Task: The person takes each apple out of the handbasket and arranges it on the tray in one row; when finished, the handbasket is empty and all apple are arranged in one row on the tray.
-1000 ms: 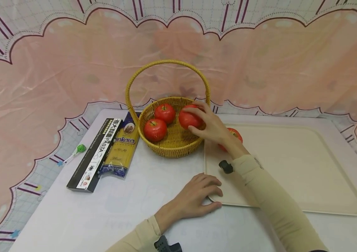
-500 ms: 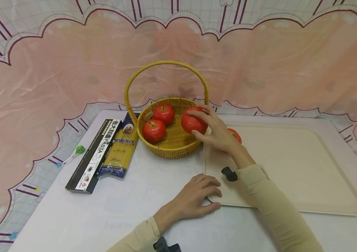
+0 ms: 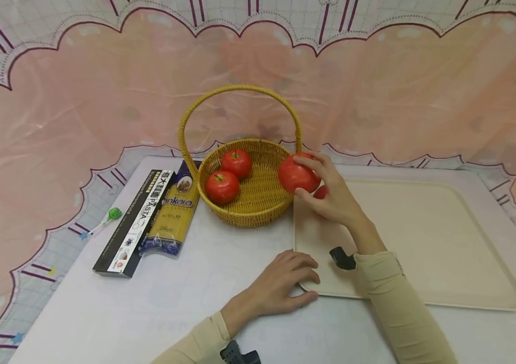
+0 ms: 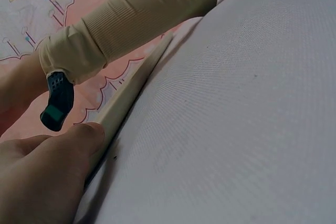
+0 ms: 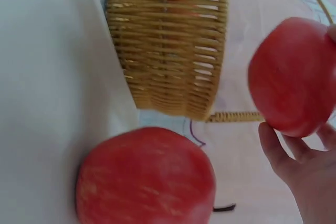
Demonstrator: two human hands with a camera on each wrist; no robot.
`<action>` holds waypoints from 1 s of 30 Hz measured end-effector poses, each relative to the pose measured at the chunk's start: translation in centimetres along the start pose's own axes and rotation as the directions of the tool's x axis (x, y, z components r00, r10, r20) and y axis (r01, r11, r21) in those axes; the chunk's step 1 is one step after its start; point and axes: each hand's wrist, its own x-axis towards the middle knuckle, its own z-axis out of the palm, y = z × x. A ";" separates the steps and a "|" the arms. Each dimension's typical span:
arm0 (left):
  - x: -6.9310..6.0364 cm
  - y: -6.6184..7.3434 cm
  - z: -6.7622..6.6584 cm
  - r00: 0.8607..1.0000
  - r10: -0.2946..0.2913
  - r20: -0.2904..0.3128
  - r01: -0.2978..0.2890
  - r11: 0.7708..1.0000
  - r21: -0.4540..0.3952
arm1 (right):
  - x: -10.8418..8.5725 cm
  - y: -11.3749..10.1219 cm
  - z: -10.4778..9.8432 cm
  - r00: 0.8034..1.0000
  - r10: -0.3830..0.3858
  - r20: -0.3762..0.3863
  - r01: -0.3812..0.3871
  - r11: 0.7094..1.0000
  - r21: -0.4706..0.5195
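Observation:
My right hand (image 3: pixel 337 198) grips a red apple (image 3: pixel 297 174) between thumb and fingers, held over the right rim of the wicker basket (image 3: pixel 258 218). In the right wrist view that apple (image 5: pixel 294 77) hangs beside the basket (image 5: pixel 165 45), and another apple (image 5: pixel 147 179) rests on the tray, mostly hidden behind my hand in the head view. Two red apples (image 3: pixel 222 187) (image 3: pixel 236 163) lie in the basket's left part. My left hand (image 3: pixel 280 285) rests with relaxed fingers at the near-left corner of the beige tray (image 3: pixel 421 242); in the left wrist view its thumb (image 4: pixel 86 135) touches the tray edge.
Left of the basket lie a yellow pasta packet (image 3: pixel 173 217) and a black and white pasta box (image 3: pixel 135 222), with a green lollipop (image 3: pixel 114 213) farther left. The tall basket handle (image 3: pixel 239 88) arches above the basket. A patterned cloth hangs behind the table.
My right hand has carried the gripped apple rightward, from inside the basket to above its right rim. My left hand has stayed at the tray corner.

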 end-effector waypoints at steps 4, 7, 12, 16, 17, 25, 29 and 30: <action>0.0 0.0 0.0 1.000 -0.003 0.002 0.003 1.000 0.007 | -0.4 -0.7 -0.8 1.000 0.010 -0.028 -0.009 1.000 0.029; 0.0 0.0 -0.1 1.000 -0.013 0.010 0.013 1.000 0.004 | -0.6 0.5 -0.9 0.999 0.025 -0.042 -0.023 0.999 0.040; 0.0 0.0 0.0 0.999 -0.026 0.020 0.026 0.999 -0.023 | -1.0 1.8 -1.3 0.997 0.051 -0.053 -0.049 0.997 0.051; -0.1 0.1 0.3 1.000 -0.022 0.014 0.022 0.999 -0.039 | -1.3 1.8 -2.0 0.995 0.085 -0.044 -0.083 0.995 0.045; -0.1 0.1 0.3 1.000 -0.018 0.011 0.019 0.999 -0.042 | -1.4 1.9 -2.1 0.995 0.092 -0.044 -0.090 0.995 0.039; -0.1 0.1 0.2 1.000 -0.017 0.001 0.017 0.999 -0.048 | -1.8 2.5 -3.4 0.994 0.088 -0.070 -0.091 0.995 -0.048; 0.0 0.1 0.1 1.000 -0.020 0.003 0.020 0.999 -0.048 | -2.0 2.9 -3.8 0.992 0.103 -0.066 -0.107 0.992 -0.059; 0.0 0.1 0.1 1.000 -0.018 0.003 0.018 0.999 -0.047 | -2.1 2.9 -3.9 0.992 0.110 -0.064 -0.114 0.992 -0.062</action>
